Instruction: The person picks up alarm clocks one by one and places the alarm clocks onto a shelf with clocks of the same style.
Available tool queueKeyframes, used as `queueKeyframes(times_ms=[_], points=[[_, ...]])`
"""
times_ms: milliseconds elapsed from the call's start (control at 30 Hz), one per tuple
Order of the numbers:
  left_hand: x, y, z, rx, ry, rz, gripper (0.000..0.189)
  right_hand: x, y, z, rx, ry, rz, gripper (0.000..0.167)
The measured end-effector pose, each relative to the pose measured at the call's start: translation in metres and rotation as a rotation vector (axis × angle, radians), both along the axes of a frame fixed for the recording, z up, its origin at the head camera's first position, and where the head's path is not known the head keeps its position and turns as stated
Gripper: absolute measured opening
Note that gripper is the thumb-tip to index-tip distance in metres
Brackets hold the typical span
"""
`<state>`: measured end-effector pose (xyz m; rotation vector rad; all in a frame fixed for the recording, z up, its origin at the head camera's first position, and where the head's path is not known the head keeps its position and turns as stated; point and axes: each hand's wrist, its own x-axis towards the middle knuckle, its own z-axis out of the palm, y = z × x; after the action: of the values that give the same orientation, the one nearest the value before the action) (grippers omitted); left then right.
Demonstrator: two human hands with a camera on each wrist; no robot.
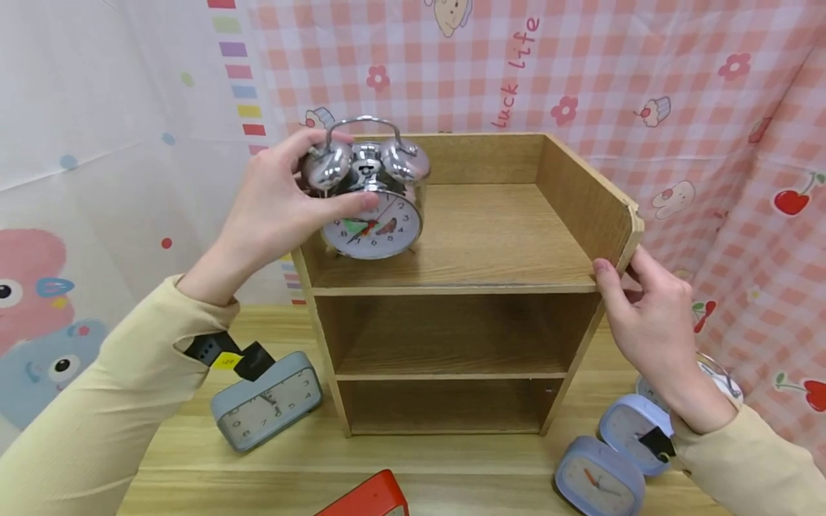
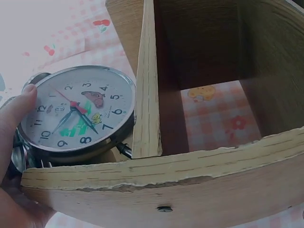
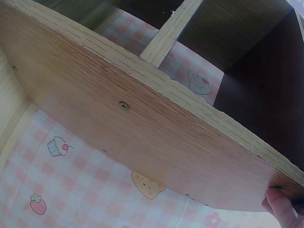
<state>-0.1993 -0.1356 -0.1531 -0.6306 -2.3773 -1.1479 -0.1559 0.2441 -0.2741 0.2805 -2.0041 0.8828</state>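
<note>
1. Left hand (image 1: 277, 208): fingers curled round the chrome twin-bell alarm clock (image 1: 373, 193), thumb across the rim of the dial and fingertips on the left bell. The grip from the side leaves the dial facing outward, readable in the left wrist view.
2. Twin-bell alarm clock: on the top tier of the wooden shelf unit (image 1: 471, 236), at its 9 o'clock end, hard against the left side panel. It looks upright on the board; whether its feet bear fully on it cannot be told.
3. Right hand (image 1: 645, 315): thumb and fingers pinch the front edge of the right side panel at the unit's 3 o'clock side, apparently steadying the shelf unit while the other hand works at the far end.
4. Shelf unit: three open tiers, standing on the wooden worktop (image 1: 290, 466); the two lower tiers hold nothing visible.
5. Grey rectangular clock (image 1: 267, 401): lying on the worktop at the unit's 8 o'clock.
6. Two blue rounded clocks (image 1: 600, 476), (image 1: 629, 426): at 4 o'clock, beside the right wrist.
7. Red object (image 1: 368, 498): at 6 o'clock, cut off by the frame edge.
</note>
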Motion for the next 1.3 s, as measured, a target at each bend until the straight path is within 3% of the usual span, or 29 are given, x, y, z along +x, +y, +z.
queueKeyframes(times_ms=[567,867,1300], points=[[-0.015,0.000,0.005,0.020,-0.128,0.000,0.066,-0.001,0.000,-0.001,0.002,0.016,-0.004,0.013],[-0.014,0.000,0.005,0.016,-0.075,0.054,0.072,-0.002,0.000,-0.002,0.006,0.021,0.005,0.013],[-0.016,-0.001,0.011,-0.064,-0.079,0.064,0.068,-0.002,-0.002,-0.004,-0.015,0.023,0.020,0.014]])
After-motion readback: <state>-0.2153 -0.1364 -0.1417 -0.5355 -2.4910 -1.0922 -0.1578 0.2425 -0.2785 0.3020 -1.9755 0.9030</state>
